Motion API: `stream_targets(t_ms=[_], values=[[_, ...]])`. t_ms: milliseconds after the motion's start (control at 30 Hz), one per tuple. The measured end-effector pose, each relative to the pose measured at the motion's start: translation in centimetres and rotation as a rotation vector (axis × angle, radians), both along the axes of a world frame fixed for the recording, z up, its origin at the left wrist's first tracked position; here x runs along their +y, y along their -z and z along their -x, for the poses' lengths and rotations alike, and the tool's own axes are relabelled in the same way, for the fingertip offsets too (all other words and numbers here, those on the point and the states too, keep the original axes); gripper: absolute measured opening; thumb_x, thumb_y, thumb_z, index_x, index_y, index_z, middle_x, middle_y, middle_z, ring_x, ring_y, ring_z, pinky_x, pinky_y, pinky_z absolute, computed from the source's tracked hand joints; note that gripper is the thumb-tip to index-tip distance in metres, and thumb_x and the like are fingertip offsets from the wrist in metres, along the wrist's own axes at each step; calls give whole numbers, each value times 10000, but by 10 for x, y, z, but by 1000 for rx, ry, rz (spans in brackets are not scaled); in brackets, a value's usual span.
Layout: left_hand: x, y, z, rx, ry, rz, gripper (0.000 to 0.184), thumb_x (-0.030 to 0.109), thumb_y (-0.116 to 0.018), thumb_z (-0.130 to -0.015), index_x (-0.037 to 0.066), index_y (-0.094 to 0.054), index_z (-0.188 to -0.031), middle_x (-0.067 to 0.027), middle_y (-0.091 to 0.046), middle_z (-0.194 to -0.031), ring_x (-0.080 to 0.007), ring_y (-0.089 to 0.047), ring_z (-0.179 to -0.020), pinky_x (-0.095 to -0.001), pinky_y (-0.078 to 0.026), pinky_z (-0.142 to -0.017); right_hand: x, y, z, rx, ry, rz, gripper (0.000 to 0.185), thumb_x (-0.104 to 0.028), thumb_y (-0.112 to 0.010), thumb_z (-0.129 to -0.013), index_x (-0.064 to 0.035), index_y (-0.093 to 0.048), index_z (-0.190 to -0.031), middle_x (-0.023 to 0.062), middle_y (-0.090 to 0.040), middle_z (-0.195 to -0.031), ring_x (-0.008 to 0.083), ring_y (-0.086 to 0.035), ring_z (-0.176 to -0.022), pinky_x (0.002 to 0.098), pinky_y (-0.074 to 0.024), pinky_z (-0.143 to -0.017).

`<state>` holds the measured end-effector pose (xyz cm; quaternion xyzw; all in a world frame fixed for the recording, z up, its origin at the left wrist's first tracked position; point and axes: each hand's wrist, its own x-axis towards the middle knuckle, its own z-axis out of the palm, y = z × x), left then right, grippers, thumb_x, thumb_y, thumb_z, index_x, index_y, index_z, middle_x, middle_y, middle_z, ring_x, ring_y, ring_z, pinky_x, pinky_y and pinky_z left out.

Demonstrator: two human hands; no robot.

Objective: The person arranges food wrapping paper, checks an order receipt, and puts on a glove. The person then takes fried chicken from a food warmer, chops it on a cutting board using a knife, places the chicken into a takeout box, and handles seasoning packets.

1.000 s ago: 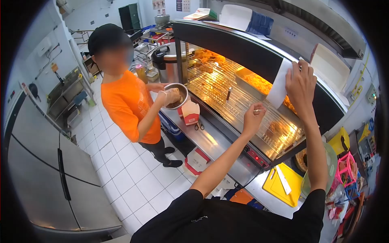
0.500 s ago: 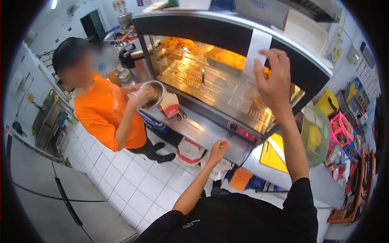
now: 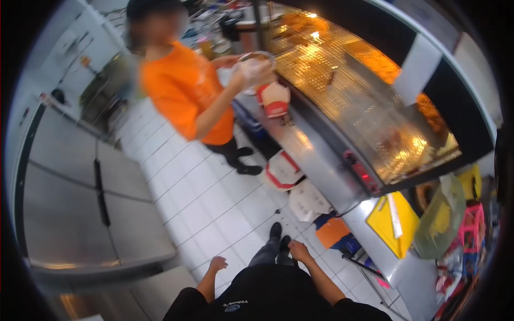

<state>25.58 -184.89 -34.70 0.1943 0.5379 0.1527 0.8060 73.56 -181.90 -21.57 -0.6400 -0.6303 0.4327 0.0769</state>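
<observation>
My left hand hangs low beside my black shirt, its fingers loosely bent and apart, holding nothing. On the other side, my right hand is down by the shirt's front edge with its fingers curled in. Whatever it may hold is hidden. Nearest to it are my shoes on the tiles and an orange sheet under the counter. A heated display cabinet with orange fried food inside stands ahead on the steel counter, well away from both hands. A white paper hangs on its frame.
A co-worker in an orange shirt holds a metal bowl over a red and white carton. A yellow cutting board with a knife lies at right. Steel refrigerator doors stand at left.
My right hand has come down from the paper on the cabinet to my body. My left hand has also dropped lower. The view has tilted down and turned left.
</observation>
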Motion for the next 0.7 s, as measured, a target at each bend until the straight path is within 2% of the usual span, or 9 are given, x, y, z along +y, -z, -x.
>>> stream_targets(t_ms=[33,133,200,300,367,433,467,567,700], values=[[-34,7,14,208,-102,-115,306,206,-608,-870,42,-589,-1128,-139,-693,-915,-241,-676,-766,-376,-526,-612,-29,58,3,-40,-112,94,244,-232,-467,-886,-41,-613,-927,219,-648,-971,394,-622,-940,481,-486,-826],[-58,-108,-29,632,-179,-165,312,163,-588,-877,6,-563,-1146,-149,-695,-926,-209,-685,-773,-312,-521,-599,-91,172,-20,-132,-679,265,308,-247,-504,-851,-15,-697,-914,222,-670,-940,413,-636,-948,502,-517,-799],[-78,-123,-36,714,-173,-122,305,165,-588,-882,0,-562,-1137,-147,-690,-906,-196,-680,-755,-283,-510,-579,-93,171,-38,-298,-498,554,244,-201,-564,-802,-2,-705,-794,219,-675,-872,399,-662,-874,492,-535,-729],[-114,-83,-26,549,-291,-34,326,191,-604,-876,3,-564,-1139,-141,-691,-899,-188,-676,-755,-302,-518,-597,-60,212,-78,-465,-973,150,288,-100,-572,-765,16,-644,-1019,211,-681,-852,351,-684,-847,465,-551,-714],[-129,-64,-18,545,-272,-79,311,212,-615,-873,2,-594,-1101,-141,-691,-910,-187,-667,-771,-311,-533,-625,-32,186,-84,217,475,544,205,-116,-623,-751,-9,-674,-917,192,-674,-773,329,-684,-779,446,-554,-656],[-138,-50,-1,594,-130,-131,291,219,-613,-877,5,-612,-1074,-139,-686,-914,-188,-661,-776,-311,-538,-629,2,139,-74,261,566,215,170,-205,-621,-834,-41,-615,-790,104,-649,-689,220,-629,-527,361,-497,-448],[-136,-51,10,722,30,-218,266,216,-604,-884,11,-627,-1052,-126,-680,-897,-193,-655,-771,-323,-541,-630,13,166,-84,152,397,58,153,-183,-612,-835,-30,-612,-831,112,-644,-674,223,-625,-515,355,-493,-442],[-124,-63,52,575,-301,-27,264,230,-596,-888,19,-626,-1043,-119,-680,-882,-192,-659,-777,-322,-529,-600,56,177,-88,-97,-65,-220,146,-126,-595,-829,-5,-606,-910,121,-628,-639,228,-625,-507,349,-483,-430],[-125,-12,158,481,-611,-13,282,255,-586,-897,26,-591,-1061,-127,-686,-864,-188,-656,-664,-284,-480,-487,58,166,14,-84,196,-93,194,-83,-575,-820,-25,-609,-1001,132,-628,-656,243,-667,-581,365,-515,-454]])
